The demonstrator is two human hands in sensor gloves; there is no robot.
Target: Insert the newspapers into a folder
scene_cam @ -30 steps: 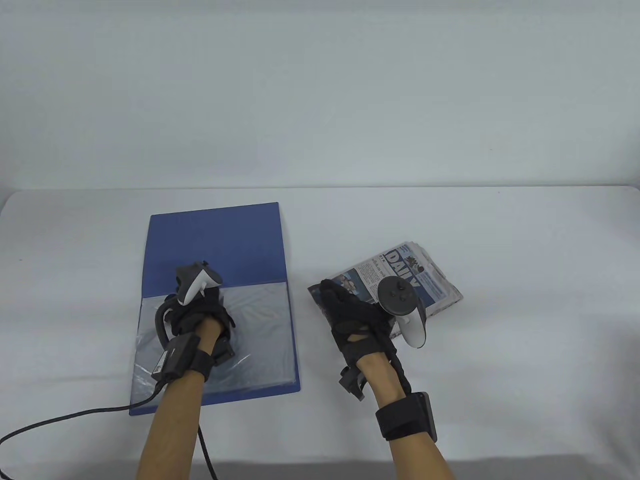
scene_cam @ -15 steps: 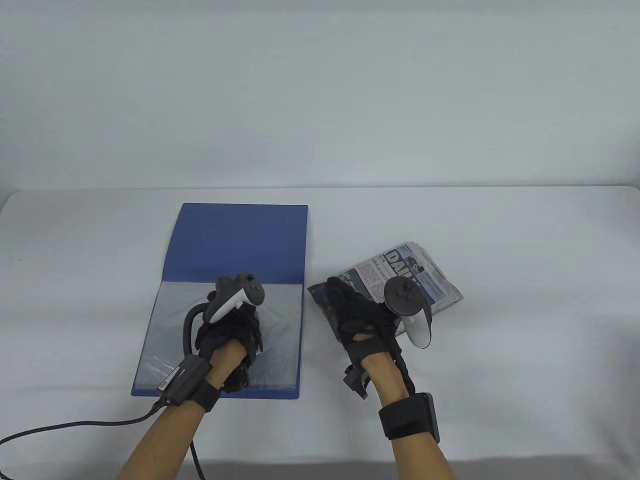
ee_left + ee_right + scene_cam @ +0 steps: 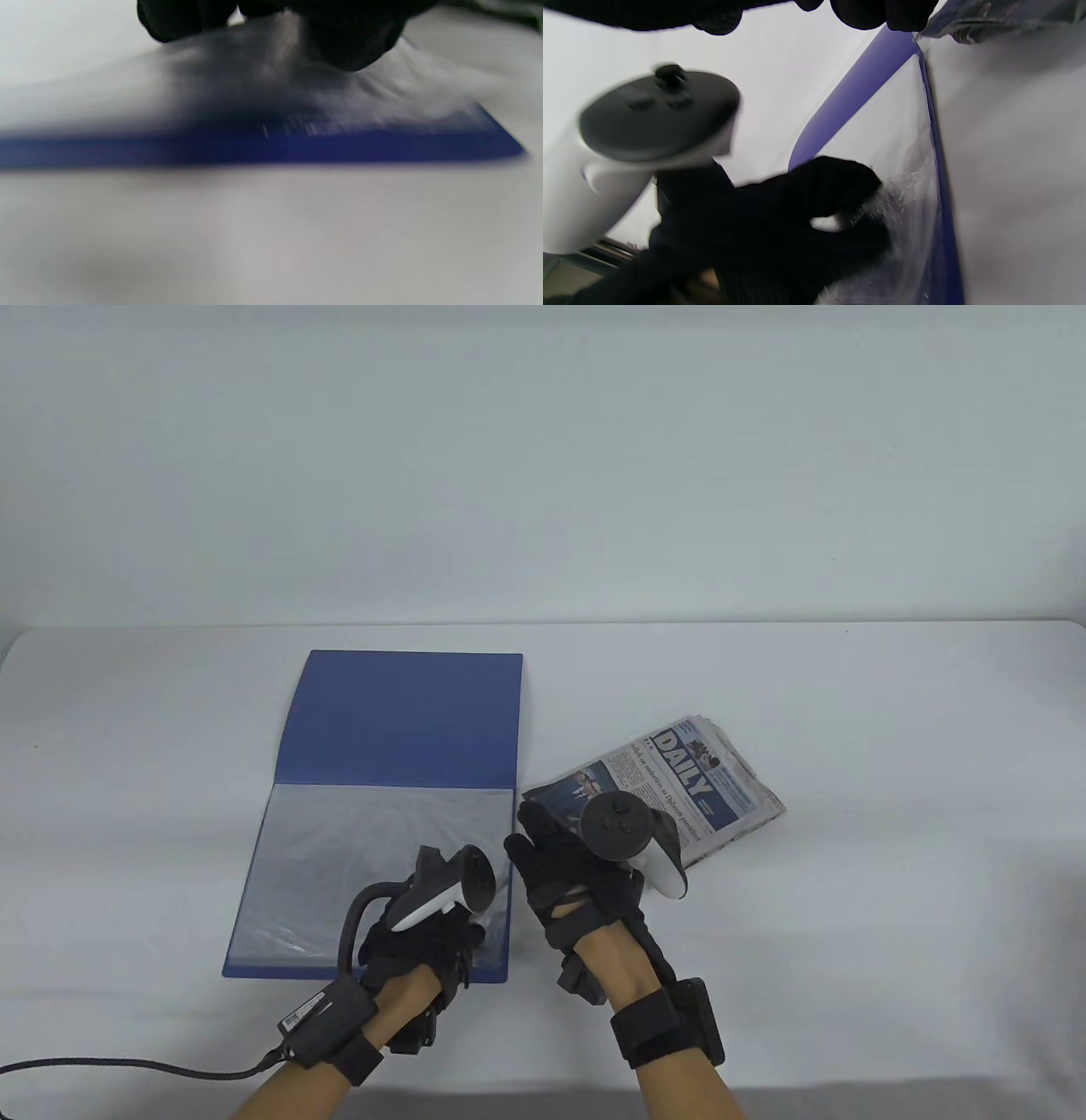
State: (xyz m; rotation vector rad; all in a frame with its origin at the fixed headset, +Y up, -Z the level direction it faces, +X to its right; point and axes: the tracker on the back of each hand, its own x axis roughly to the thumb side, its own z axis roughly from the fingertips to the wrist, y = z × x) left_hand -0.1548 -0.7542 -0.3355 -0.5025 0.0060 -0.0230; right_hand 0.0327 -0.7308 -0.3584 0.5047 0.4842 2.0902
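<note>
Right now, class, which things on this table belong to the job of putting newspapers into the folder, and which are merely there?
Belonging to the job:
blue folder, open
clear sleeve inside it
newspapers
left hand on the sleeve
right hand at the newspapers' near corner

Merely there:
black cable

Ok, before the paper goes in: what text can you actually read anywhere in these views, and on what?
"DAILY": large white masthead letters on the newspaper.
Smaller headline and body print on the newspaper: too small to read.
White label on the left wrist unit: too small to read.
Blue folder: no text visible.
Wrist views: blurred, nothing legible.
</note>
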